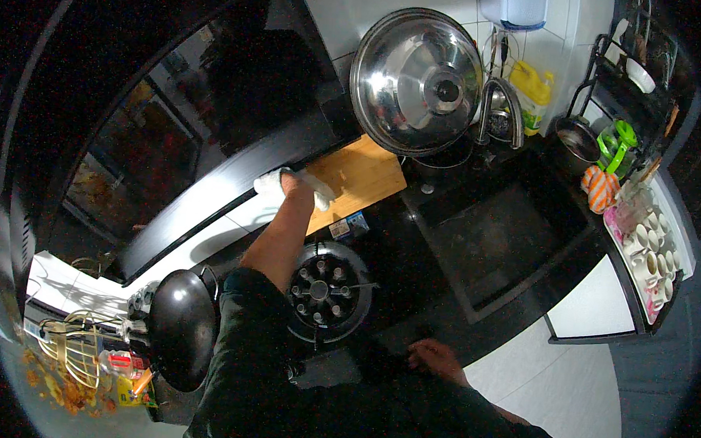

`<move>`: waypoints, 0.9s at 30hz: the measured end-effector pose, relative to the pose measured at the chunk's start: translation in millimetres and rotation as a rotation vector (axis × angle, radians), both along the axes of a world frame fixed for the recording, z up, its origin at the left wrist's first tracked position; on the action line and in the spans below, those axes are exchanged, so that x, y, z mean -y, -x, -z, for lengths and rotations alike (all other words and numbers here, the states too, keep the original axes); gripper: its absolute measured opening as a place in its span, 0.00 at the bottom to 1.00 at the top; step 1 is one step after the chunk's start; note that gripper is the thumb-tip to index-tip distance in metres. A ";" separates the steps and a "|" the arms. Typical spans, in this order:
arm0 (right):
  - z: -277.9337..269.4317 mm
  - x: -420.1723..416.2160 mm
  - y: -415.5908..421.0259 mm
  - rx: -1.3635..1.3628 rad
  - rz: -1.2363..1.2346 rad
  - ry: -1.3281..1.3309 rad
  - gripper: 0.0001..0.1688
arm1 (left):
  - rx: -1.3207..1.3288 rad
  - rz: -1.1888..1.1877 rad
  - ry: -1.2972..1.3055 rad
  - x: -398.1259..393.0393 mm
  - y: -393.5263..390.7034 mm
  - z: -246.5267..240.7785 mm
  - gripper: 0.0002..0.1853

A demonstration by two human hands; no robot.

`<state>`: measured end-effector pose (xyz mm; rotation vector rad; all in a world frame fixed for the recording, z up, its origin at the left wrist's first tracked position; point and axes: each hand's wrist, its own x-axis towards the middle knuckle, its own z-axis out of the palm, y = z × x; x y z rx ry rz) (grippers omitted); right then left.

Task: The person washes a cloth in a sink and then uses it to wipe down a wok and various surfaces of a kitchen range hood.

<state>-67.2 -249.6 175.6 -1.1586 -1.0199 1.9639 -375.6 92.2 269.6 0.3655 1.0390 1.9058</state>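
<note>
My left hand (291,185) holds a bunched white cloth (269,185) at the left part of a wooden cutting board (367,175); the cloth covers most of the fingers. Below the board is a gas burner (319,290) with a round black surround. A small packet or card bearing writing (349,225) lies by the board's lower edge. Low in the view, my right hand (435,357) hangs near the front of the black countertop, its fingers bent and in shadow. Whether it holds anything is unclear.
A large metal wok lid (417,83) stands behind the board. To the left is a black wok (183,329), near a wire basket (76,353). Rightward are a sink (504,245), a small pan (577,141) and a tray of several cups (652,252). The dark range hood (229,153) overhangs.
</note>
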 end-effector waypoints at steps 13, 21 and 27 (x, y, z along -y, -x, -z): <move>19.1 -19.2 -19.0 -0.098 0.069 -0.214 0.12 | -0.073 0.077 0.183 -58.7 -56.9 39.7 0.12; -45.2 -49.3 -22.2 0.037 0.033 -0.117 0.13 | 0.196 1.029 -0.074 80.6 -122.0 -69.4 0.28; -80.5 -70.1 -12.3 -0.013 0.157 -0.208 0.14 | 0.206 1.124 -0.072 120.0 -116.0 -93.4 0.25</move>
